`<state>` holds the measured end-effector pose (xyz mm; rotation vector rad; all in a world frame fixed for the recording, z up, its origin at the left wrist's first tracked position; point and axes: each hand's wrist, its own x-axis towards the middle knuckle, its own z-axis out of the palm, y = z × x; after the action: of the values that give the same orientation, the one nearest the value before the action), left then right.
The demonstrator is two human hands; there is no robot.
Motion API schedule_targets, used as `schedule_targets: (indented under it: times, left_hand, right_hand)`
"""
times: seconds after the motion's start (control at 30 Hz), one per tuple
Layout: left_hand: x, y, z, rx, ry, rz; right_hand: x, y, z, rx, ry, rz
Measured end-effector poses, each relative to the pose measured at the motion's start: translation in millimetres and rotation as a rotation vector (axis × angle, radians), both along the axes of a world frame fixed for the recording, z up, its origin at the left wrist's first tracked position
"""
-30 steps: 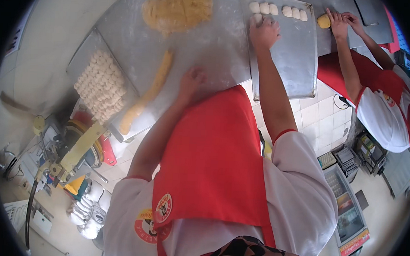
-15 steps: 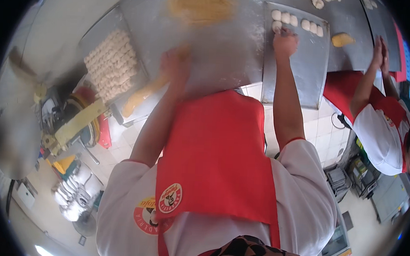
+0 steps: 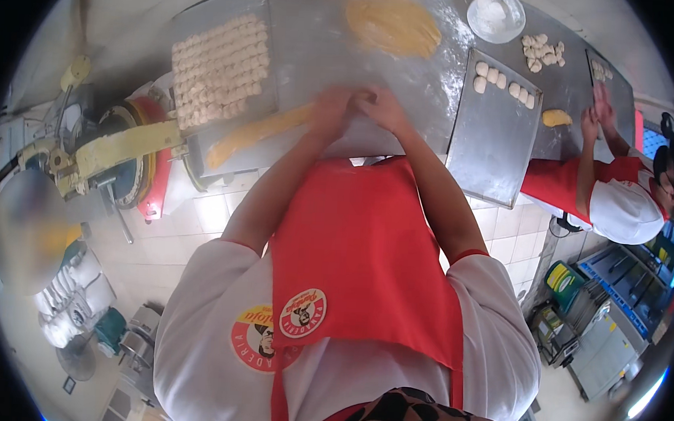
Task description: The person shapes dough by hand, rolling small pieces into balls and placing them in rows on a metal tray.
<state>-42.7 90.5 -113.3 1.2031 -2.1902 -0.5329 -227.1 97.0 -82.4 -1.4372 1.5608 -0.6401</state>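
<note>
Both hands have come together since the earlier frames, when the right one reached to the tray (image 3: 500,143) and the left was near the dough strip (image 3: 257,132). Now the left hand (image 3: 334,111) and right hand (image 3: 384,110) press palm to palm over the table (image 3: 315,49), just right of the strip, as if rolling a piece; blur hides the fingers and anything between them. Dough balls (image 3: 500,80) sit in a row at the tray's far edge, leaving room for more.

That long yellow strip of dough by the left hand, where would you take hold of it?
Probably at the near end of the dough strip, beside the left hand, coming from above. It lies flat and slanted on the floured table, thin and soft, so pinching its edges there and peeling it up looks safest.
</note>
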Motion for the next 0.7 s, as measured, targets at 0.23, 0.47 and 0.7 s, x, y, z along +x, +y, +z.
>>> schedule_targets:
  times: [0.23, 0.47, 0.7]
  left_hand:
    - [14, -9, 29, 0.091, 0.031, -0.066]
    - [84, -55, 50, -0.086, 0.000, 0.433]
    - [179, -52, 15, 0.019, -0.286, 0.547]
  right_hand:
    - [7, -20, 8, -0.049, 0.084, -0.026]
    - [-20, -48, 63, 0.149, -0.974, -0.625]
    - [-34, 14, 53, 0.332, -0.479, -0.540]
